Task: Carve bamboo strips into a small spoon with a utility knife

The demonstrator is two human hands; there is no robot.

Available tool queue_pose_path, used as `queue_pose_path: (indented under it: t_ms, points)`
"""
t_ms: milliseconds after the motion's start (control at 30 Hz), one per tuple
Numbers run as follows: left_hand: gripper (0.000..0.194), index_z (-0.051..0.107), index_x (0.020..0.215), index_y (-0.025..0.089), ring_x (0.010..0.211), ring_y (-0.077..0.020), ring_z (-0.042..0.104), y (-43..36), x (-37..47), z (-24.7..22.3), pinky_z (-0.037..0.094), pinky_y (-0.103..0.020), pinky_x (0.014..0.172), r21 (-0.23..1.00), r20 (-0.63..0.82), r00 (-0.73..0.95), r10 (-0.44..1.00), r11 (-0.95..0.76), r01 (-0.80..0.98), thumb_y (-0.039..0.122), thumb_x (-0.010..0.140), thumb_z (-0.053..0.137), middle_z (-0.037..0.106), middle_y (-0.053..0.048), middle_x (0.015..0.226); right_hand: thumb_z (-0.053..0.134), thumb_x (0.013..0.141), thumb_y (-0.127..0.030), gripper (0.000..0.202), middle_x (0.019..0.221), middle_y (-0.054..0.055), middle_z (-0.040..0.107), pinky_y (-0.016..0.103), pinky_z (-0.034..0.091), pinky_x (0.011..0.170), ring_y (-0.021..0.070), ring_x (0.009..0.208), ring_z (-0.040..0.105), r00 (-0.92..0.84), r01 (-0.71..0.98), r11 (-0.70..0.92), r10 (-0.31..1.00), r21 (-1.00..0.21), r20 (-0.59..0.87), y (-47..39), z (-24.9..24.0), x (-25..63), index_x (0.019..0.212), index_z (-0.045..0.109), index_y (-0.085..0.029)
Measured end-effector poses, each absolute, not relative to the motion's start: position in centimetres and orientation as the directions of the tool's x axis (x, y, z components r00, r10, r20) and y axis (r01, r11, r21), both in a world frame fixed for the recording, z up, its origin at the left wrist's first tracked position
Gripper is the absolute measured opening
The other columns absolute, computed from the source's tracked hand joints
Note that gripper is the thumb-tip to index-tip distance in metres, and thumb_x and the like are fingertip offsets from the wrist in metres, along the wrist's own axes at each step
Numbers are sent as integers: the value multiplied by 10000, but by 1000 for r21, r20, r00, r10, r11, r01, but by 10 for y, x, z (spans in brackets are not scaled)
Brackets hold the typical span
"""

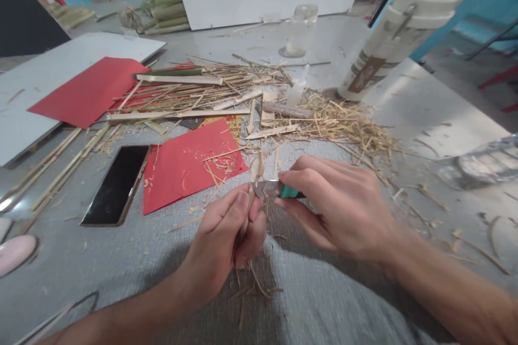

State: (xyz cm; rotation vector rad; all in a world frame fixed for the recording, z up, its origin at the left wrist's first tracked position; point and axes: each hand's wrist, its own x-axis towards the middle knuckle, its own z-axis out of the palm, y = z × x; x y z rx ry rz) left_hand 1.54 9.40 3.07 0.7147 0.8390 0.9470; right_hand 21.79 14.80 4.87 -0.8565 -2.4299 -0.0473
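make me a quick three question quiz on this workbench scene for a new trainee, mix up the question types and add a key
1. Multiple choice: what does the left hand grip?
A) a glass jar
B) a pale carved stick
C) a white canister

2. True or false: the right hand holds a knife.

3. Fill in the blank: from the wearer's view, the phone lies to the ____ of the nearer red sheet.

Key:
1. B
2. True; its blade sticks out from the fingers toward the stick.
3. left
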Motion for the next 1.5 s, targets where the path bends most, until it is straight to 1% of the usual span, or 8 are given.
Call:
queue_pose_path:
  t_ms: [133,333,467,800,967,1133,1333,1500]
  points:
    - [439,467,799,231,453,-92,201,94,14,30,205,-294,502,811,-283,344,895,415,-412,514,1132,506,382,111,493,536,1105,-265,214,815,65,706,346,413,593,189,657,629,-628,606,785,572,-131,528,147,48,217,945,649,-180]
    - [454,490,784,229,442,-83,180,97,12,29,202,-271,493,782,-300,366,881,447,-434,562,1067,615,355,129,485,545,1110,-283,219,812,55,705,334,424,596,192,673,656,-587,647,756,574,-95,570,146,49,217,944,648,-182]
    - [428,520,792,224,451,-82,184,98,12,28,208,-257,494,749,-291,390,874,462,-475,536,1060,639,358,128,501,554,1104,-278,206,809,60,707,327,414,590,191,668,646,-551,670,736,583,-100,597,148,49,220,951,646,-174]
    - [436,525,765,219,430,-77,157,97,12,25,249,-215,483,650,-258,472,843,513,-561,496,1096,588,325,127,476,482,1133,-319,313,807,46,701,330,381,564,170,626,622,-664,546,819,552,-178,504,150,44,218,936,674,-169]
    - [423,548,784,221,432,-80,132,98,13,25,252,-210,485,602,-245,514,822,545,-584,520,1070,640,296,135,470,476,1134,-314,341,814,66,723,332,390,580,176,643,641,-648,591,797,563,-128,513,151,47,220,918,693,-165]
    - [404,557,798,224,436,-87,102,99,12,28,237,-216,486,571,-231,545,806,565,-595,497,1090,617,262,135,484,488,1128,-303,335,822,65,739,325,412,595,187,663,670,-630,622,778,561,-83,537,151,49,221,906,703,-172]
    - [382,568,817,225,427,-92,93,99,11,30,234,-217,482,560,-196,563,803,563,-607,467,1113,580,250,136,478,515,1115,-292,312,808,63,727,339,421,583,205,660,680,-614,641,766,546,-44,569,150,51,220,899,702,-166]
    - [382,570,817,227,424,-92,88,100,10,29,223,-221,476,558,-195,571,797,569,-603,475,1107,589,253,135,478,528,1119,-293,266,815,60,734,333,420,587,191,676,679,-610,648,761,536,-21,583,149,52,220,931,676,-180]
